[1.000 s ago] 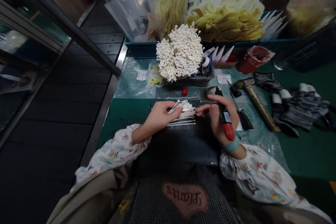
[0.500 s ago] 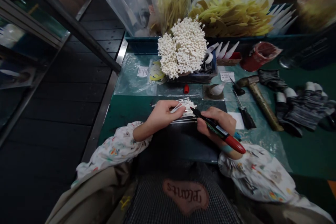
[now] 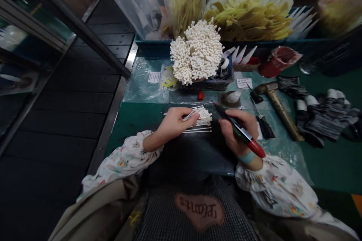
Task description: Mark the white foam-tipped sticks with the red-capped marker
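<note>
My left hand (image 3: 181, 119) is closed in a pinch on a thin white round-tipped stick, just above a small pile of white sticks (image 3: 205, 118) lying on the dark mat (image 3: 192, 156). Its fingers cover part of the pile. In my right hand (image 3: 239, 130) is a red marker (image 3: 240, 131) with a black grip, uncapped, its tip pointing up and left, apart from the sticks. The red marker cap (image 3: 200, 96) stands beyond the pile.
Bunches of white round-tipped sticks (image 3: 198, 54) stand in a dark box. A small white nozzle (image 3: 233, 96), an awl (image 3: 264, 124), a hammer (image 3: 284, 113) and striped gloves (image 3: 329, 115) lie to the right. Bins of yellow and white pieces (image 3: 249, 15) line the back.
My right hand has drawn the marker back, away from the sticks, to the right and slightly up. My left hand has stayed almost in place over the pile.
</note>
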Tool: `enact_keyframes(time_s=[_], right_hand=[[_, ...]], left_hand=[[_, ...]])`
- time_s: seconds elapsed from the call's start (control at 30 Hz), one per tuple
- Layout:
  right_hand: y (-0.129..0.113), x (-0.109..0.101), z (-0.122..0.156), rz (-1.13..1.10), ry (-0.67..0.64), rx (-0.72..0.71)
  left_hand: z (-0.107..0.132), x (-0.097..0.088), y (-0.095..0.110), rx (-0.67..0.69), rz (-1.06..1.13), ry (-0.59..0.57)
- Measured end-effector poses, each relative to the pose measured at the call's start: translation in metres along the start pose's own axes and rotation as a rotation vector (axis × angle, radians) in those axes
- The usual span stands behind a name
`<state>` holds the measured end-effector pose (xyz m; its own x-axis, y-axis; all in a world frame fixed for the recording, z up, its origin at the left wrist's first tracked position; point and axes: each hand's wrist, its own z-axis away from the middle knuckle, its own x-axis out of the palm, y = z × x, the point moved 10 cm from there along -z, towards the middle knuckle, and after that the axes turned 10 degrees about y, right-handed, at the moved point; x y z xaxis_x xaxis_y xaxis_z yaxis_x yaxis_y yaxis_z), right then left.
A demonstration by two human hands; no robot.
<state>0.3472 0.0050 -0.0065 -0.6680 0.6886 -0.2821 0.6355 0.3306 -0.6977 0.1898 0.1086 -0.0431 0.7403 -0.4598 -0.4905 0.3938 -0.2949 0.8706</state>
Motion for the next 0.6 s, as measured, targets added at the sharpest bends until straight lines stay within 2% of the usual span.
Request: enact_keyframes(time_s=[0.07, 0.13, 0.2, 0.27, 0.4, 0.6], right_hand=[[0.013, 0.001, 0.001, -0.042, 0.027, 0.123], [0.017, 0.003, 0.002, -0.057, 0.014, 0.181], [0.009, -0.001, 0.001, -0.033, 0.025, 0.135], [-0.005, -0.005, 0.000, -0.011, 0.015, 0.029], [-0.024, 0.002, 0.002, -0.023, -0.066, -0.142], [-0.021, 0.013, 0.000, 0.020, -0.096, -0.178]], left_hand=[[0.000, -0.001, 0.002, 0.017, -0.015, 0.008], [0.000, -0.002, 0.005, 0.042, -0.038, 0.027], [0.000, -0.005, 0.007, 0.071, -0.069, 0.052], [0.000, -0.007, 0.009, 0.101, -0.100, 0.077], [0.001, -0.007, 0.014, 0.147, -0.126, 0.094], [0.003, -0.006, 0.017, 0.164, -0.130, 0.091]])
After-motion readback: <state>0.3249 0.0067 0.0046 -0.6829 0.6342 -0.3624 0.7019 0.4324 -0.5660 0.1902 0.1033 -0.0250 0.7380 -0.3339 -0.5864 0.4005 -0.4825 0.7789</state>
